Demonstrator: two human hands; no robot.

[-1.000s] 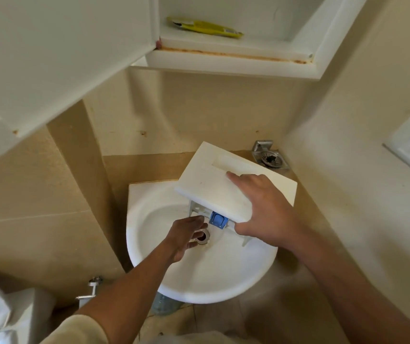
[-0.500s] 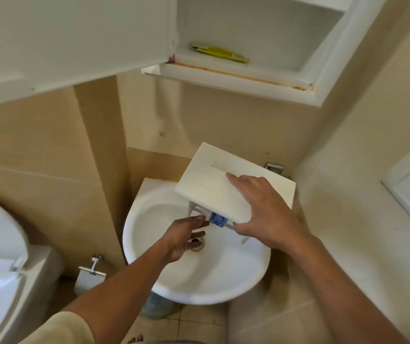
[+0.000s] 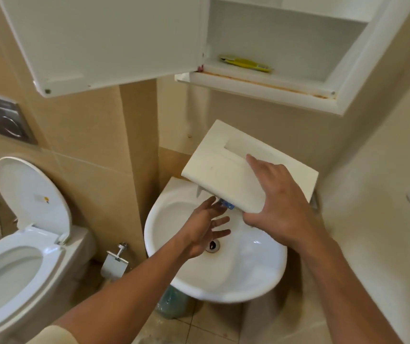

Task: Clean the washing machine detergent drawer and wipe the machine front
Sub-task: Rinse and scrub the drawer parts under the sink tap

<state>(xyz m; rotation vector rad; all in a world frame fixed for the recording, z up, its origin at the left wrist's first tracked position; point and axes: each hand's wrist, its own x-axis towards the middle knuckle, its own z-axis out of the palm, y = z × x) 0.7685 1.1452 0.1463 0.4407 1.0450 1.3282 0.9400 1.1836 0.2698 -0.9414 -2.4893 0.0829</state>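
The white detergent drawer [image 3: 226,167] hangs front panel up over the white corner sink [image 3: 246,274]. My right hand [image 3: 277,202] grips the near edge of its front panel, thumb underneath. A blue insert [image 3: 227,204] shows under the panel. My left hand [image 3: 207,225] is under the drawer with its fingers spread, fingertips near the blue insert, above the sink drain [image 3: 212,245]. The rest of the drawer body is hidden behind the panel.
An open white wall cabinet [image 3: 273,78] hangs above the sink, its door [image 3: 104,38] swung left; a yellow packet [image 3: 246,62] lies on its shelf. A toilet [image 3: 12,266] with raised lid stands at left. A paper holder [image 3: 114,263] is on the wall beside the sink.
My left hand's fingers have opened and spread under the drawer, where they were curled near the drain before. The camera has tilted up and left, showing the toilet.
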